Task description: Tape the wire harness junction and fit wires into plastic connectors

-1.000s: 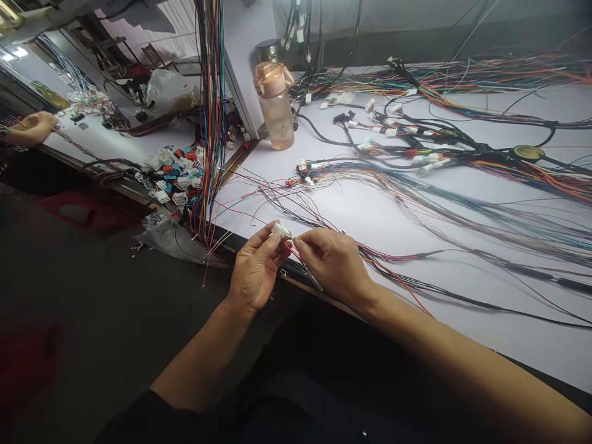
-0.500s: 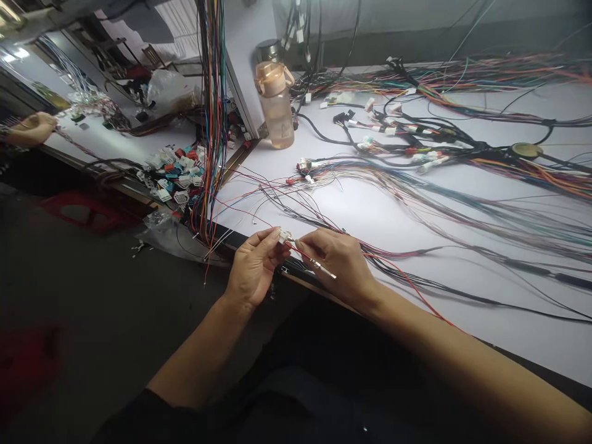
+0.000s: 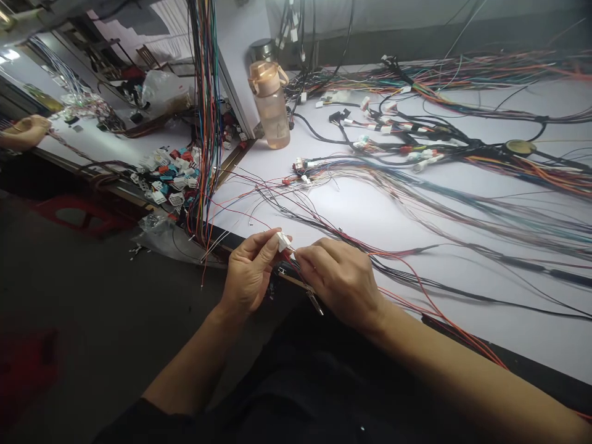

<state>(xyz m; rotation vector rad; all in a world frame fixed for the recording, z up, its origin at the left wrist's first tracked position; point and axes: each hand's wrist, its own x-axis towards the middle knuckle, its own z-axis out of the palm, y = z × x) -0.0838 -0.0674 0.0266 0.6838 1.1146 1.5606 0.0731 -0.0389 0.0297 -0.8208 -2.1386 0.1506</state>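
Note:
A small white plastic connector (image 3: 283, 242) is pinched between the thumb and fingers of my left hand (image 3: 248, 274), just over the table's front edge. Close against its right side, my right hand (image 3: 345, 277) is closed, thumb to forefinger, on a thin wire whose end by the connector is too small to make out. Beneath my right hand hangs a slim piece with a shiny metal tip (image 3: 315, 302). Red wires (image 3: 435, 302) trail from behind my right wrist along the table edge.
Loose wire bundles and taped harnesses (image 3: 476, 148) cover much of the white table. A water bottle (image 3: 272, 114) stands at the back left, near a hanging wire bundle (image 3: 203, 111). Loose connectors (image 3: 169, 176) are heaped further left. Another person's hand (image 3: 30, 128) shows at the far left.
The connector has turned in my left hand and shows a broader white face. My right hand has shifted slightly lower, and the metal-tipped piece now hangs lower and steeper. The view has shifted slightly.

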